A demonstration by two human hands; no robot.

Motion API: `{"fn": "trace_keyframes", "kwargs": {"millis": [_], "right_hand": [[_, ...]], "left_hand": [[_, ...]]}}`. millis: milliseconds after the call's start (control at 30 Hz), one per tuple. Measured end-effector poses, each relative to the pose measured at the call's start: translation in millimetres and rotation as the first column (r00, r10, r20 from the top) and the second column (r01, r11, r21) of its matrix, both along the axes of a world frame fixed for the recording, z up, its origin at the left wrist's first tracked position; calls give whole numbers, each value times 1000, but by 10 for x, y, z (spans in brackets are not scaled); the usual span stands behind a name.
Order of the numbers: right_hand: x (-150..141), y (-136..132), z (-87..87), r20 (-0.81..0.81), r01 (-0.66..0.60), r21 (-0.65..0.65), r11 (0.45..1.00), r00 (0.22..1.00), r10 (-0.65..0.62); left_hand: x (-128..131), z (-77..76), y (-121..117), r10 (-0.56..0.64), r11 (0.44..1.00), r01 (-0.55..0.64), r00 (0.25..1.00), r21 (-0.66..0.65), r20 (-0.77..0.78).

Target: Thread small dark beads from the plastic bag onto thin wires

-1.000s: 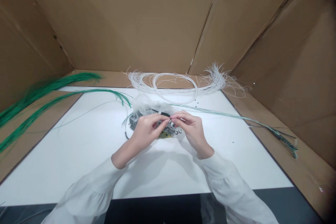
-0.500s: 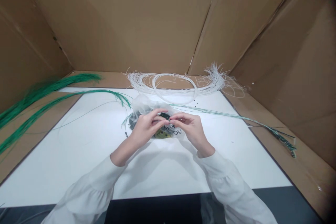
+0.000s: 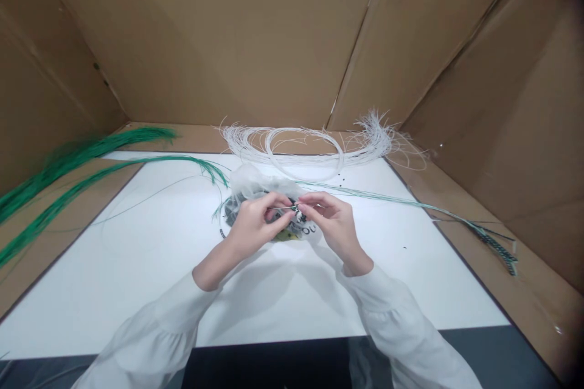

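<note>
A thin pale strand point(image 3: 281, 208) runs between my two hands, above a clear plastic bag point(image 3: 249, 179) of small dark pieces. My left hand point(image 3: 258, 222) is closed on the strand, with its thumb and index finger near the middle of the bag. Facing it, my right hand point(image 3: 332, 222) pinches at the strand's right end with thumb and fingertips. Whether a small dark piece sits between those fingertips is too small to tell. The bag shows black print and a yellow patch, partly covered by my hands.
Bundles of green strands point(image 3: 82, 155) lie at the left. Coiled white cords point(image 3: 310, 155) rest at the back by the cardboard wall point(image 3: 228, 42). Rightward from the bag, pale green strands point(image 3: 387, 196) reach dark threaded ends point(image 3: 497, 249). Small dark specks dot the white board point(image 3: 410, 292).
My fingers have shifted slightly at the bag. The left index finger has curled inward, and more of the thin strand shows between my hands. The bundles have stayed put.
</note>
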State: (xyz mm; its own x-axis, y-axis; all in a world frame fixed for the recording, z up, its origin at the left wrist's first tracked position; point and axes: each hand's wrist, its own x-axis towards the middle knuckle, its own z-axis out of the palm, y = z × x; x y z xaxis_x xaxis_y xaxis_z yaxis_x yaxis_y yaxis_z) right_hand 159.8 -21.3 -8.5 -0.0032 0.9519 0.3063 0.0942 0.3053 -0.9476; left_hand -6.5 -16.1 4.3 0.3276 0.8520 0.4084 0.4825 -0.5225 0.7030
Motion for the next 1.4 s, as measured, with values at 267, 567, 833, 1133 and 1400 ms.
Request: {"fn": "trace_keyframes", "kwargs": {"millis": [267,567,833,1133,1400], "right_hand": [[-36,-49,32,222,8,95,995,975,-29],[233,159,-6,446,100,101,990,885,-135],[185,144,-296,877,-2,210,978,443,-188],[139,171,-269,932,-53,260,964,276,-236],[117,141,-150,748,-12,313,950,619,-238]], "left_hand": [[-13,-10,-6,-80,995,80,997,-53,12],[-43,-48,56,81,993,-73,993,-94,85],[-33,-40,70,112,973,-85,987,-215,116],[-28,-38,66,142,967,-119,986,-225,86],[-33,-19,58,112,976,-91,989,-198,95]]}}
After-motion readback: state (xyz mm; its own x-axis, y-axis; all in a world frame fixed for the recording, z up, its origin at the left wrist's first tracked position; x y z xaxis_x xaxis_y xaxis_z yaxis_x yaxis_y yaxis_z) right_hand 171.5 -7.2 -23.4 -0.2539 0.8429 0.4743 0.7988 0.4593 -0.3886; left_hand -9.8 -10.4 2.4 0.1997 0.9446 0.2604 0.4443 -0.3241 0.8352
